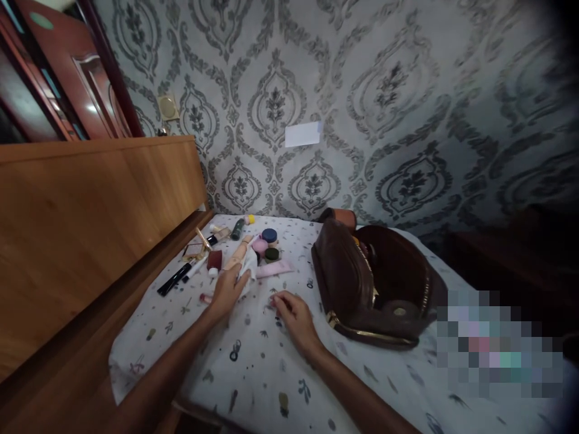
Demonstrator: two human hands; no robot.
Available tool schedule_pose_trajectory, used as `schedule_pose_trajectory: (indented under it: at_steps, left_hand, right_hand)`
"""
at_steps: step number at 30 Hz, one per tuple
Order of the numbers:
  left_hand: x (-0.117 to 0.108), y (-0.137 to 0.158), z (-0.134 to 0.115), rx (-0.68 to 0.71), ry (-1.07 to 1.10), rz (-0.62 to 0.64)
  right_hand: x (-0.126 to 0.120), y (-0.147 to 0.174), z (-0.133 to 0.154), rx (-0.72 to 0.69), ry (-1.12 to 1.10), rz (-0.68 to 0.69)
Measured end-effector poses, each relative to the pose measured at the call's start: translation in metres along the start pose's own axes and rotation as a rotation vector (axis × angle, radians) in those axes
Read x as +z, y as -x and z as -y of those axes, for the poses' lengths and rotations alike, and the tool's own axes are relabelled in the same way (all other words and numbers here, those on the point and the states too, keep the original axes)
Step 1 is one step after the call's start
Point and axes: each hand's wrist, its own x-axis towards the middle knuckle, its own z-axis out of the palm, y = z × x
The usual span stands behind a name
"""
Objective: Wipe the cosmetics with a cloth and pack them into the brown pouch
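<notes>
A brown bag [341,271] stands unzipped at the right of the patterned white cloth [253,374], its mouth gaping; inside, beside the zip, sits something small and orange-yellow [356,241], while the rest of the interior is too dark to read. A brown cylindrical object [344,218] is by its far end, near the wall [275,108]. The closed containers lie well to the left of the bag: a jar with a blue lid [269,235], a jar with a dark green lid [271,255], a pink round container [260,246] between them and the left hand, and a dark bottle [237,229] further back; what they contain is not visible. The left hand [230,288] reaches in among these, fingers extended and slightly apart at a crumpled white tissue [248,265]; I cannot tell whether it grips the tissue or only touches it. A beige tube [237,254] lies just beyond those fingers, and a pink tube [277,269] is just right of the tissue. The right hand [294,316] hovers or rests between the pink tube and the bag, apart from both, with fingers curled and narrow at the tips; whether anything is pinched there cannot be told.
</notes>
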Motion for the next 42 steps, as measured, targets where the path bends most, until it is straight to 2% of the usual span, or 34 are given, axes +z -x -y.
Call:
schedule_pose_trajectory:
  at_steps: [10,14,18,26,31,35,42]
  left_hand:
    - [-0.058,-0.095,0.058,-0.169,-0.463,-0.097]
    - [-0.068,-0.128,0.067,-0.165,-0.557,-0.120]
    - [-0.045,-0.150,0.060,-0.029,-0.594,-0.059]
    - [0.039,-0.182,0.019,0.338,-0.498,0.142]
    - [0.079,-0.195,0.010,0.391,-0.483,0.233]
    - [0.089,-0.195,0.011,0.347,-0.540,0.259]
    - [0.079,-0.195,-0.004,0.272,-0.676,0.300]
  right_hand:
    - [-0.001,0.001,0.003,0.017,0.002,0.038]
    - [-0.002,0.002,0.003,0.028,-0.003,0.059]
    - [-0.001,0.000,0.000,0.026,-0.001,0.063]
    - [0.002,0.002,-0.002,0.043,-0.031,0.057]
    - [0.000,0.002,-0.002,0.060,0.028,0.015]
    - [-0.002,0.002,0.001,0.070,0.032,0.019]
    - [-0.001,0.002,0.000,0.043,0.055,0.015]
